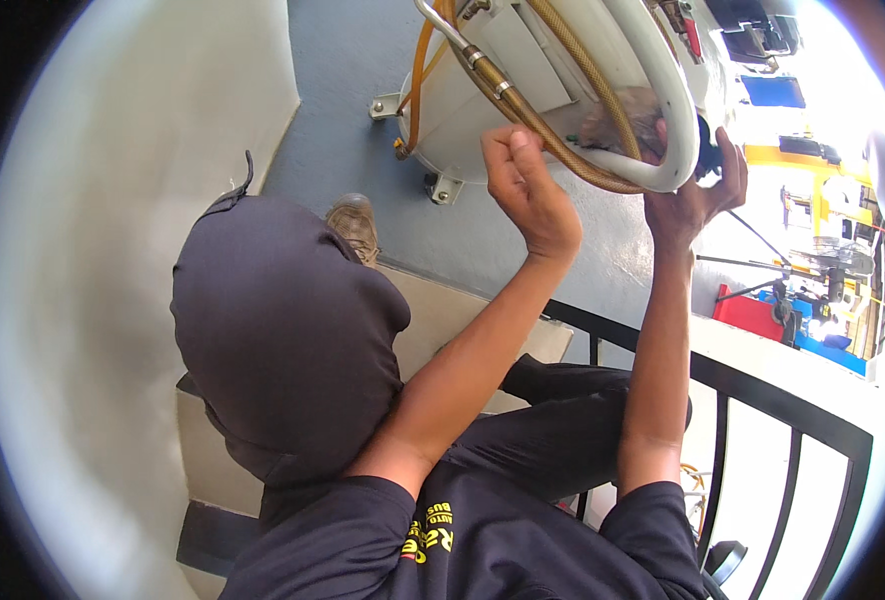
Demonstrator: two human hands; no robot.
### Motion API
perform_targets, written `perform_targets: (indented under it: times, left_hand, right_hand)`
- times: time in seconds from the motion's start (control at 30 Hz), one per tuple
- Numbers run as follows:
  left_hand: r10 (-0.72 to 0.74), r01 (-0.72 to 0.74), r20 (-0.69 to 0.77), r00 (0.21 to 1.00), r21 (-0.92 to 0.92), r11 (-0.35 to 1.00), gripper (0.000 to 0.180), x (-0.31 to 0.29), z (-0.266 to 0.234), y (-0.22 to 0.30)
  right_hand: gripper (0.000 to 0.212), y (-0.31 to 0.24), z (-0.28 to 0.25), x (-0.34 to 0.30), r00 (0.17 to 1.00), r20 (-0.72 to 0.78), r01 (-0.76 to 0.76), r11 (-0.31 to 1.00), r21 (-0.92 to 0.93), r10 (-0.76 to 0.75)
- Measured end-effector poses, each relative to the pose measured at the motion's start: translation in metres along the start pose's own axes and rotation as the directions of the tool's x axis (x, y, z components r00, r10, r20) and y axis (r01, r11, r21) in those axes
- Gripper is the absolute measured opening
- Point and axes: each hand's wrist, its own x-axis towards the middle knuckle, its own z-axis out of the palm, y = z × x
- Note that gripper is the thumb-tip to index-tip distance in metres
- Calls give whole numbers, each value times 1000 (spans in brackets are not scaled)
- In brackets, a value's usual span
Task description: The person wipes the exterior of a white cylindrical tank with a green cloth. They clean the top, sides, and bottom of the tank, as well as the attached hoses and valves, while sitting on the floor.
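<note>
My left hand (531, 190) is raised with its fingers curled into the palm and the thumb against them, just below a brown braided hose (588, 170). Whether something small is inside the fingers, I cannot tell. My right hand (693, 205) reaches up at the end of a thick white tubular handle (675, 110), its fingers bent around a dark object (708, 148) whose kind is not clear. The handle and hose belong to a white rounded tank (463, 130) with metal feet. Crumpled clear plastic (623, 120) lies behind the hose.
I sit on beige steps (433, 300) beside a pale wall (133, 200). A black metal railing (763, 395) runs along my right. The grey floor (333, 150) lies ahead. Beyond the railing are a yellow frame (813, 160), a fan (835, 258) and a red panel (751, 315).
</note>
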Motion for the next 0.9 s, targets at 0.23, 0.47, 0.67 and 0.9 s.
perform_targets:
  times: [0.23, 0.47, 0.67, 0.9]
  left_hand:
    - [446, -557, 357, 821, 326, 764, 50, -39, -2, -1]
    - [287, -416, 334, 898, 428, 803, 52, -59, 12, 6]
    - [152, -406, 512, 845, 430, 807, 48, -70, 14, 25]
    - [188, -505, 693, 696, 285, 815, 32, -31, 19, 69]
  right_hand:
    - [30, 12, -13, 10, 958, -61, -284, 957, -62, 280]
    - [30, 61, -68, 34, 756, -302, -624, 779, -64, 581]
    - [33, 11, -125, 130, 608, -480, -475, 774, 417, 632]
    - [33, -18, -157, 179, 905, -425, -78, 974, -213, -20]
